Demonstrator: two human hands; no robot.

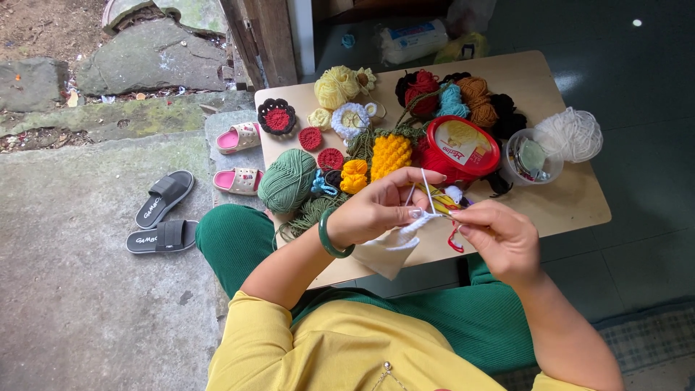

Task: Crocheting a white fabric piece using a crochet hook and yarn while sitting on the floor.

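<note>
both hands, left hand [376, 206] and right hand [499, 239], pinch white crochet piece [387, 250] over the table's near edge [434, 253].

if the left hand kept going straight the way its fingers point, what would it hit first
Probably the right hand: the left hand points across at it, over the white crochet piece both hold. Depth is unclear, so it could pass just above.

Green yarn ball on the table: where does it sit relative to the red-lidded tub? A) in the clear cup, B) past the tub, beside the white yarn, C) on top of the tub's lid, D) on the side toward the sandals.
D: the green yarn ball lies at the table edge nearest the pink sandals, with the yellow crochet piece between it and the red-lidded tub.
</note>
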